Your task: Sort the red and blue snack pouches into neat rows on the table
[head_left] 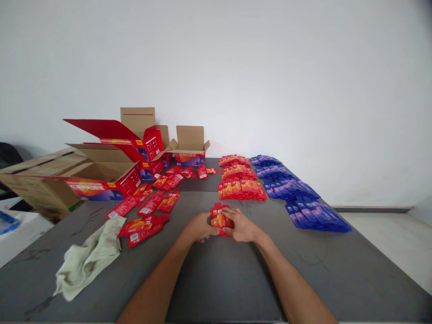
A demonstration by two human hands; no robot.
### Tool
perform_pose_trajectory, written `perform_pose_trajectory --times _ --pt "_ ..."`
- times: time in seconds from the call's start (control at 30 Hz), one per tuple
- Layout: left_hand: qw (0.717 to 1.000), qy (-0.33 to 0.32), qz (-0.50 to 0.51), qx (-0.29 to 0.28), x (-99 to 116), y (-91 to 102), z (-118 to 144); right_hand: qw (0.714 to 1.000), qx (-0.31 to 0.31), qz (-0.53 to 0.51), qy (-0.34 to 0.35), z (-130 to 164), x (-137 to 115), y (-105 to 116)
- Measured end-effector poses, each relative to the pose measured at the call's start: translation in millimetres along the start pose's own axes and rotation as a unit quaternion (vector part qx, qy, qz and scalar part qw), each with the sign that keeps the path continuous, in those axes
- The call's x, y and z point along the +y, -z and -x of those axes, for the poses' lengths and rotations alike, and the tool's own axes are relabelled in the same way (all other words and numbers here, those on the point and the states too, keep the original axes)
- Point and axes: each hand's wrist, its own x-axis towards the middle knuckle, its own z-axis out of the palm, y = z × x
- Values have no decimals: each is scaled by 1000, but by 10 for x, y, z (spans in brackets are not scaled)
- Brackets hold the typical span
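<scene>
Between both hands, near the middle of the table, a red spouted pouch (220, 220) with an orange fruit print stands roughly upright. My left hand (200, 227) grips its left edge, thumb on the front. On the right edge, my right hand (239, 225) is closed round it, fingers across the front. Whether more pouches sit behind the front one cannot be seen. Just beyond my hands lies a fanned row of red pouches (241, 189), with more red rows behind it. Loose red pouches (148, 207) are scattered to the left.
Fanned stacks of blue pouches (313, 216) line the table's right side. Open printed cartons (101, 186) stand at the left, and another open carton (189, 157) is at the back. A pale green cloth (91, 258) lies front left. The grey table (229, 288) meets a white wall behind.
</scene>
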Motion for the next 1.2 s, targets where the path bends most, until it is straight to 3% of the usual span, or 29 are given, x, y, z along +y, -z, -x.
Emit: perform_pose_trajectory --times 0.13,0.2,0.33,0.53,0.93,1.2 --pt "979 -138 -133 74 52 79 73 999 -31 17 -16 -5 -5 -26" --pt "965 -170 -190 67 86 84 81 999 -35 34 -18 -4 -26 -56" --pt "954 -159 -253 -2 98 49 65 998 -28 47 -13 13 -55 -120" --pt "944 -161 -288 -18 129 -85 29 997 -27 70 -2 84 6 -127" --pt "938 -185 -290 -46 706 -839 -321 993 5 107 -56 661 605 197" --pt "943 -194 -270 10 990 -1329 -474 984 86 122 -96 900 889 325"
